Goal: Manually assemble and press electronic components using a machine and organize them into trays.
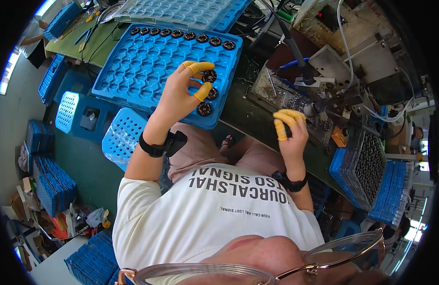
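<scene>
My left hand point(177, 95), with yellow finger cots on the thumb and a finger, is over the right side of a blue plastic tray point(129, 90) of moulded pockets. Its thumb and finger close around a small dark round part point(209, 76) with coppery marks, which looks like a small motor core. Below it, two more such parts sit in the tray, one of them a round core point(204, 109); a row of them lines the far edge. My right hand point(292, 135), in yellow finger cots, is beside the machine's metal spindle point(313, 108). Its fingers curve apart, with nothing visible between them.
Metal shavings point(291, 97) litter the machine bed, with hoses and cables above. A clear pocketed tray point(176, 12) lies beyond the blue one. Blue stools point(79, 114) stand at left, and stacked blue trays point(386, 190) at right. An orange block point(339, 136) rests near the machine.
</scene>
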`<state>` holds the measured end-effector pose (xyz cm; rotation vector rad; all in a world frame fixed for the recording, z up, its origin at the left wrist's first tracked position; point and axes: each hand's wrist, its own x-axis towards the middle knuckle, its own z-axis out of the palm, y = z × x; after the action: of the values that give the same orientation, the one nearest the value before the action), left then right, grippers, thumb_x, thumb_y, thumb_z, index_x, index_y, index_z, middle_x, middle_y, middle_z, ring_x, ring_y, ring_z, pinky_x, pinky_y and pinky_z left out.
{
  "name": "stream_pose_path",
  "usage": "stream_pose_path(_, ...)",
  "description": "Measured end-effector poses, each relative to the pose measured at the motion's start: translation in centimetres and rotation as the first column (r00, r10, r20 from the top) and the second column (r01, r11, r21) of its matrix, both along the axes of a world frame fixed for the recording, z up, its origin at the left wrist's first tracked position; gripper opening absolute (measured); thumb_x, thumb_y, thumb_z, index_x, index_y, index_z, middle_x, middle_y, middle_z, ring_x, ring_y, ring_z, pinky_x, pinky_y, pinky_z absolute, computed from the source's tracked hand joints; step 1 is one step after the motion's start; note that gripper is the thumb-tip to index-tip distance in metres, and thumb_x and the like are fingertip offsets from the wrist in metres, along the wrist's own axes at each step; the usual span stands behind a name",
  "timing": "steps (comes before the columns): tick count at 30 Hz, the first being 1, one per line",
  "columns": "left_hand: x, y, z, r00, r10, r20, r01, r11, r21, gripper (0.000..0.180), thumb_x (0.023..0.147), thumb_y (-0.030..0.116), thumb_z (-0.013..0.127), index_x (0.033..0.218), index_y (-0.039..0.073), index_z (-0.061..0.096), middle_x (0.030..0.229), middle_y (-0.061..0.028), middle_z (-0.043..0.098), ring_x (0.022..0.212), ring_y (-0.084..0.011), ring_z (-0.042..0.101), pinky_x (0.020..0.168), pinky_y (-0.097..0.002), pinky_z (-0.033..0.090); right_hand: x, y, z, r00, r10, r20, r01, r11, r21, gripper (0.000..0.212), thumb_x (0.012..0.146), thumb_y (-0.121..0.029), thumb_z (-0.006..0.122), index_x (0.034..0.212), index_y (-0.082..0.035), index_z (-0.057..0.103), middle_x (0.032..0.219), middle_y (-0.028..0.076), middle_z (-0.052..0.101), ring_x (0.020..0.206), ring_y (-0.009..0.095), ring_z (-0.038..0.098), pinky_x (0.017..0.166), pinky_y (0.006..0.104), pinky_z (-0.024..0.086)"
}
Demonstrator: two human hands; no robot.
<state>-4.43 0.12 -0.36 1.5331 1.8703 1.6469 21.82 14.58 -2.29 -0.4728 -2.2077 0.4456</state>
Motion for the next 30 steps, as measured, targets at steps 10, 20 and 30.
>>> stream_pose_path(10, 2.4, 1.5, 0.5, 0.899, -0.120, 0.422, 0.123, 0.992, 0.020, 0.037, 0.089, 0.003, 0.063, 0.125, -0.002, 0.058, 0.112, -0.0096, 0.064, 0.090, -0.0124, 0.067, 0.077, -0.0237, 0.054, 12.2, 2.6, -4.8, 0.897, -0.436, -0.076, 0.429, 0.899, -0.090, 0.025, 0.096, -0.014, 0.054, 0.084, 0.003, 0.068, 0.088, 0.012, 0.067, 0.083, 0.028, 0.062, 0.078, 0.0347, 0.047)
stream_pose_path(20, 4.5, 3.3, -1.0, 0.966, -0.123, 0.227, 0.143, 0.987, -0.077, 0.043, 0.080, -0.008, 0.067, 0.122, 0.002, 0.062, 0.115, -0.0083, 0.057, 0.083, -0.0120, 0.062, 0.072, -0.0222, 0.056, 12.0, 2.8, -5.2, 0.899, -0.437, -0.025, 0.438, 0.898, 0.031, 0.018, 0.092, -0.010, 0.057, 0.082, 0.000, 0.068, 0.087, 0.012, 0.066, 0.082, 0.031, 0.060, 0.077, 0.0375, 0.045)
stream_pose_path(30, 5.0, 3.7, -1.0, 0.980, -0.129, 0.154, 0.146, 0.983, -0.107, 0.048, 0.076, -0.014, 0.069, 0.121, 0.000, 0.061, 0.113, -0.0049, 0.055, 0.086, -0.0082, 0.056, 0.073, -0.0193, 0.052, 12.1, 2.9, -5.6, 0.879, -0.477, -0.013, 0.477, 0.877, 0.064, 0.016, 0.091, -0.012, 0.060, 0.082, 0.000, 0.068, 0.088, 0.011, 0.066, 0.083, 0.031, 0.060, 0.076, 0.0387, 0.046)
